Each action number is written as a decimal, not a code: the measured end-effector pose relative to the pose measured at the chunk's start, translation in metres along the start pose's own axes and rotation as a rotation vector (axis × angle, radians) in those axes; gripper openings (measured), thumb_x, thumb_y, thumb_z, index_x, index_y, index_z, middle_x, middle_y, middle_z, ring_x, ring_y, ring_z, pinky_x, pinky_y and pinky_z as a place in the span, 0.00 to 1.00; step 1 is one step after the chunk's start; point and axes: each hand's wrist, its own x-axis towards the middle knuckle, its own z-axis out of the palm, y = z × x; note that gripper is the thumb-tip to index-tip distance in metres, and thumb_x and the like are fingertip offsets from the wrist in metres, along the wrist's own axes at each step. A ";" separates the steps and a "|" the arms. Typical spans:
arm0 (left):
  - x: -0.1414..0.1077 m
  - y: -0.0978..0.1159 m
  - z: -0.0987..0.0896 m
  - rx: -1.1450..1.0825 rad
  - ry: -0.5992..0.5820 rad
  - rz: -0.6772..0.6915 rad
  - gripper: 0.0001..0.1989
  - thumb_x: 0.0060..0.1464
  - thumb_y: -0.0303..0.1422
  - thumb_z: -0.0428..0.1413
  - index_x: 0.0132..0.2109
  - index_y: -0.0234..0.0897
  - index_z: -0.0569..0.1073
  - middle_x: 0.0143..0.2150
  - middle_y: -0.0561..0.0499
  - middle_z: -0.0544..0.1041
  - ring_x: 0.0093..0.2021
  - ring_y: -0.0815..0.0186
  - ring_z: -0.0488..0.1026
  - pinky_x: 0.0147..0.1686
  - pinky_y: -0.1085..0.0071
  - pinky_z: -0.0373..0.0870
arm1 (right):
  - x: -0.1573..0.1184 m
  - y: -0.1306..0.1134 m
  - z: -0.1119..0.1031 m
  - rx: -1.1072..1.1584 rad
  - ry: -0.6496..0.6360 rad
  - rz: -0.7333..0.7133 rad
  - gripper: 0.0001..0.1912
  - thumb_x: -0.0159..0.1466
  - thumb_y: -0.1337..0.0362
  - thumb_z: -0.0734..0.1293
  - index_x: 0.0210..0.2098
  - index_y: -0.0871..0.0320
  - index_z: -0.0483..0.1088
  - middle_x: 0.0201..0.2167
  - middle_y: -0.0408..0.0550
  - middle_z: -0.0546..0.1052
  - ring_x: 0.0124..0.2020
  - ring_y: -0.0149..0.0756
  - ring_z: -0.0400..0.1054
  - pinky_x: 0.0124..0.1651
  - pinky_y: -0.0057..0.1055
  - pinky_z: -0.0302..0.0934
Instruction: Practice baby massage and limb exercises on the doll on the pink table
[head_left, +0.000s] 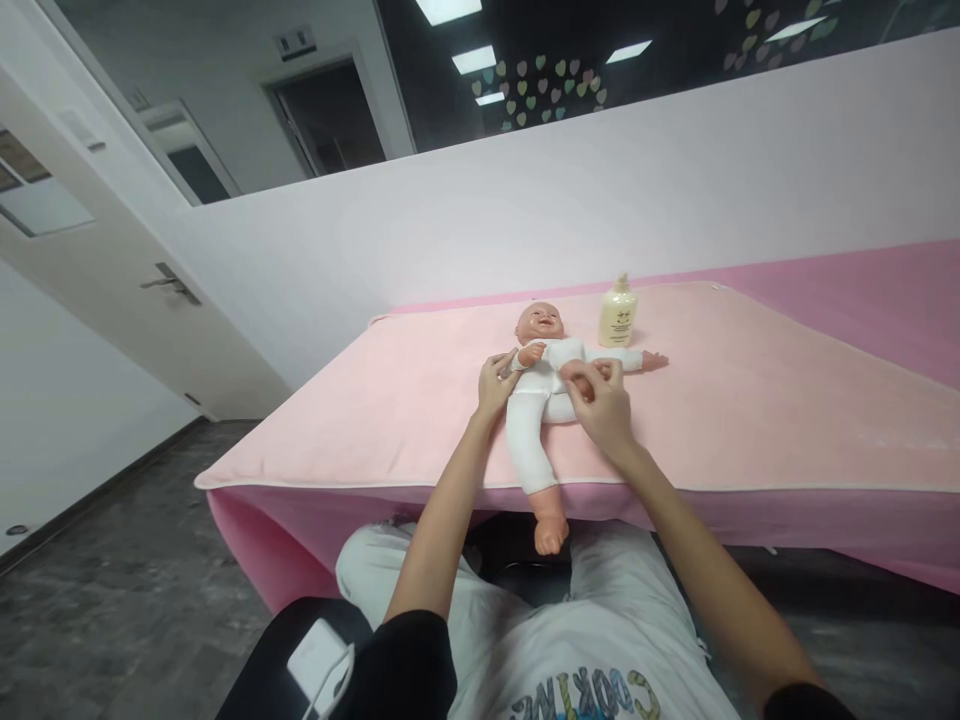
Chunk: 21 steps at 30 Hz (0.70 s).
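A baby doll (530, 430) in a white suit lies on its back on the pink cloth, head toward the wall. One straight leg hangs over the table's front edge; the other is bent up, its foot near the chest. My left hand (496, 385) rests against the doll's side by its bent arm, fingers apart. My right hand (602, 402) is closed around the foot of the raised leg, thumb and fingers pressed on it. Beyond the doll's outstretched arm stands a pale yellow pump bottle (618, 315), upright and untouched.
The pink-covered table (787, 420) stretches to the right and meets a white wall (675, 190) at the back. Above the wall is a dark window with heart stickers. A door (135, 260) is at the left. A white device (319, 660) with a cable lies at the lower left.
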 end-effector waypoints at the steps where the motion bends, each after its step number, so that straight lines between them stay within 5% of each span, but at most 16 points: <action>1: 0.000 0.000 -0.001 0.020 -0.014 0.021 0.23 0.51 0.35 0.58 0.56 0.40 0.73 0.51 0.44 0.74 0.52 0.60 0.70 0.50 0.65 0.68 | 0.003 0.001 0.003 -0.007 -0.044 0.002 0.10 0.62 0.61 0.63 0.39 0.55 0.74 0.43 0.52 0.65 0.41 0.39 0.68 0.37 0.33 0.67; 4: 0.001 -0.004 -0.003 -0.014 0.042 -0.049 0.22 0.55 0.36 0.54 0.57 0.40 0.72 0.50 0.45 0.76 0.50 0.60 0.72 0.48 0.66 0.69 | -0.011 0.003 -0.005 -0.044 -0.050 -0.042 0.10 0.62 0.61 0.63 0.40 0.55 0.74 0.43 0.52 0.65 0.40 0.39 0.69 0.35 0.32 0.67; 9: 0.006 -0.010 -0.012 0.055 0.265 -0.372 0.18 0.59 0.40 0.47 0.45 0.34 0.76 0.43 0.40 0.79 0.44 0.57 0.74 0.47 0.62 0.67 | -0.086 0.008 -0.050 -0.152 0.142 -0.191 0.06 0.61 0.63 0.67 0.37 0.54 0.74 0.42 0.52 0.68 0.37 0.37 0.71 0.32 0.30 0.68; 13: 0.007 -0.012 -0.023 0.241 0.339 -0.539 0.19 0.58 0.43 0.47 0.37 0.34 0.77 0.43 0.33 0.78 0.52 0.47 0.71 0.54 0.52 0.61 | -0.130 0.017 -0.075 -0.208 0.088 -0.191 0.03 0.60 0.64 0.68 0.35 0.54 0.74 0.41 0.53 0.70 0.35 0.38 0.71 0.29 0.30 0.66; 16: 0.005 -0.012 -0.026 0.371 0.310 -0.507 0.19 0.57 0.42 0.48 0.36 0.32 0.77 0.47 0.29 0.76 0.57 0.43 0.67 0.56 0.47 0.56 | -0.136 0.018 -0.086 -0.205 0.023 -0.091 0.08 0.63 0.60 0.65 0.38 0.55 0.74 0.41 0.53 0.72 0.32 0.37 0.71 0.26 0.29 0.64; 21: -0.001 -0.006 -0.025 0.684 0.060 -0.365 0.19 0.59 0.35 0.45 0.41 0.28 0.77 0.52 0.26 0.72 0.57 0.40 0.66 0.53 0.46 0.58 | -0.110 0.022 -0.110 -0.090 -0.106 0.233 0.20 0.66 0.52 0.57 0.49 0.55 0.70 0.34 0.48 0.76 0.25 0.34 0.69 0.27 0.29 0.61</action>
